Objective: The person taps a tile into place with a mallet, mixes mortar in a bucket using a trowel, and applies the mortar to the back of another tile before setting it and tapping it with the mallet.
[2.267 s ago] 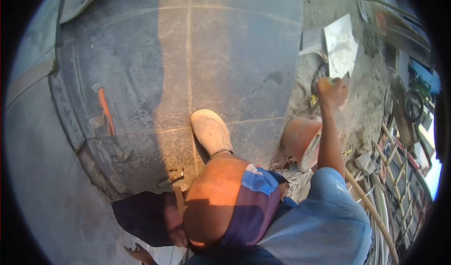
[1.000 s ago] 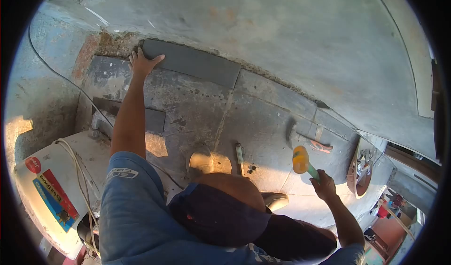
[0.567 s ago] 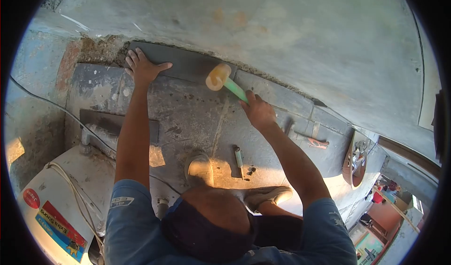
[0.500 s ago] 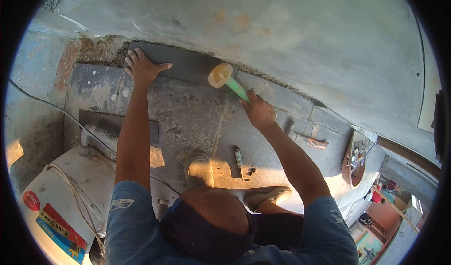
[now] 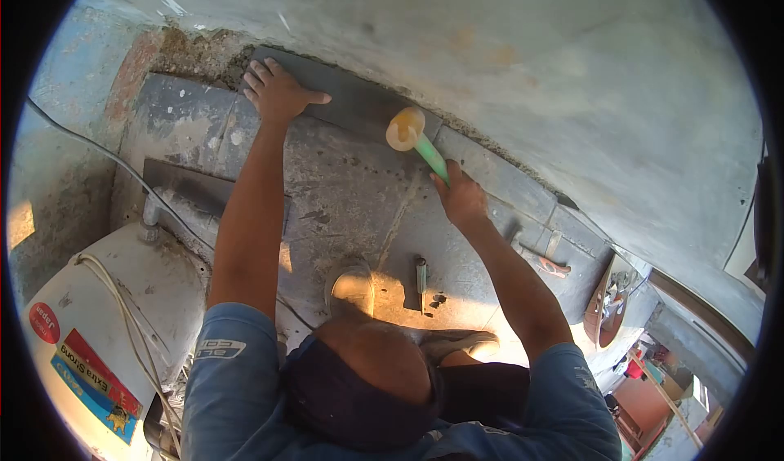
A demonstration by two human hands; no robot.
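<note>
A long dark grey tile (image 5: 351,93) lies along the foot of the wall. Spread flat over its left end is my left hand (image 5: 278,92), fingers apart and thumb pointing right. My right hand (image 5: 464,195) grips the green handle of a rubber mallet (image 5: 406,129). The mallet's pale yellowish head overlaps the right end of the tile in this view. Older, stained grey tiles (image 5: 327,175) cover the floor on the near side of the strip.
A white tank (image 5: 106,298) with stickers stands at left, a dark cable (image 5: 106,152) crossing above it. Another dark tile piece (image 5: 192,187) lies behind its pipe. A red-handled hammer (image 5: 545,263), a slim tool (image 5: 421,285) and a basin of tools (image 5: 606,306) are on the floor.
The whole view has shifted slightly and tilted. My left hand stays flat on the tile's left end, and the mallet stays at the right end in my right hand.
</note>
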